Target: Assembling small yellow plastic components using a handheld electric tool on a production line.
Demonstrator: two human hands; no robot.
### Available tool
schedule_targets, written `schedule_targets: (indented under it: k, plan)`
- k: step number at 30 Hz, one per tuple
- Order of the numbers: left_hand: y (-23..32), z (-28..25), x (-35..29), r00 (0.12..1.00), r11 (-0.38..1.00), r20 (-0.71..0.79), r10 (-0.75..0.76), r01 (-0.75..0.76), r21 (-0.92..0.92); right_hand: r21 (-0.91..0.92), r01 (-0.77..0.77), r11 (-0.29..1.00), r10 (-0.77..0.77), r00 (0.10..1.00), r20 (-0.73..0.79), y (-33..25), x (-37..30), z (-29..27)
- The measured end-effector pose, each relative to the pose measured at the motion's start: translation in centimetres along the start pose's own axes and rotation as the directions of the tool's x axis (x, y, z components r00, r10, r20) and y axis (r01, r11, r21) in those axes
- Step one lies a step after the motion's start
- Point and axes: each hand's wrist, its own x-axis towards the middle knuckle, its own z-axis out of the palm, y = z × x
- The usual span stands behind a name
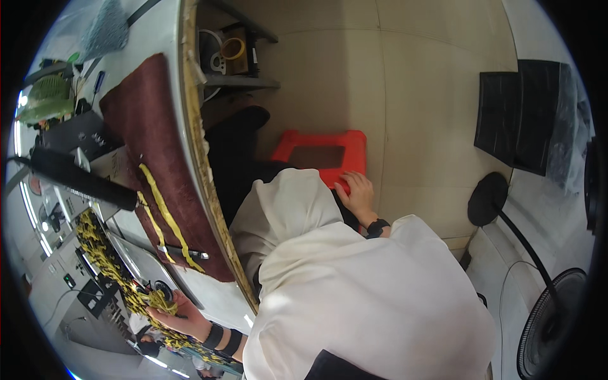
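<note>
My left hand (183,320), wearing dark bands at the wrist, is closed around a crumpled bunch of yellow strips (163,303) at the table's lower left. Black ring-shaped parts (163,289) lie right beside the bunch; their kind is unclear. Down by the floor, my right hand (360,193) has its fingers curled over the near edge of a red plastic frame (356,151) with a rectangular opening. Two long yellow strips (166,215) lie on a maroon cloth (149,107). Across their lower ends is a narrow dark tool with a shiny tip (201,255).
A black tube-shaped device (82,177) juts over the cloth from the left. A yellow-and-black mesh (101,247) runs along the far side. Under the tabletop, a shelf (244,82) holds a box and a tape roll. A black fan (551,316) stands at right.
</note>
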Motion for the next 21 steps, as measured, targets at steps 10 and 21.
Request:
schedule_targets:
  k: [10, 21]
  plan:
    - [-2.1, -7.3, -6.1, 0.893, 0.555, -0.043, 0.448, -0.24, 0.796, 0.004, 0.093, 0.996, -0.093, 0.99, 0.107, 1.3, -0.9, 2.2]
    - [5.4, -0.9, -7.4, 0.483, 0.108, 0.647, 0.59, -0.841, 0.53, 0.397, -0.201, 0.896, -0.121, 0.749, 0.652, 7.8, 4.4, 6.0]
